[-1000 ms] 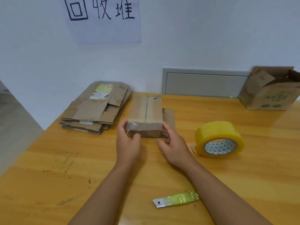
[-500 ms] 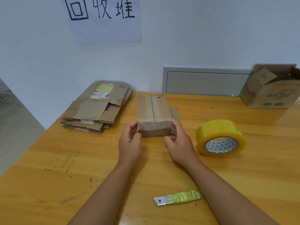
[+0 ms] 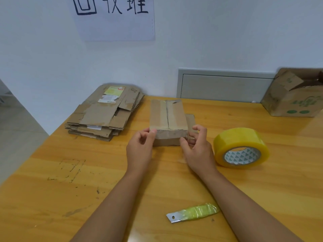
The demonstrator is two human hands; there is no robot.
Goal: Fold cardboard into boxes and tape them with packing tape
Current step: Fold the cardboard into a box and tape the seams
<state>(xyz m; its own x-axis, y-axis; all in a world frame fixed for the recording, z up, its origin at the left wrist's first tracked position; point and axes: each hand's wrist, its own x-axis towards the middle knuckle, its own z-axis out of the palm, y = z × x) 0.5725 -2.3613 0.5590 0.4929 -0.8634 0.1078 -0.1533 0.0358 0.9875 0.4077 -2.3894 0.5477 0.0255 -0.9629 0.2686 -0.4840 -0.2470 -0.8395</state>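
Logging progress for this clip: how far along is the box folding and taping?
Done: the small box is folded, with tape along its top seam. In hand: left hand and right hand pinch its near corners. Left: the stack of flat cardboard looks unfolded; the tape roll sits idle.

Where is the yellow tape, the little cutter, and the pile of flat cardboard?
tape roll (image 3: 243,137), head view, on its yellow outer band
cutter (image 3: 201,211), head view, on its wrapped green handle
flat cardboard pile (image 3: 99,116), head view, on the top sheet
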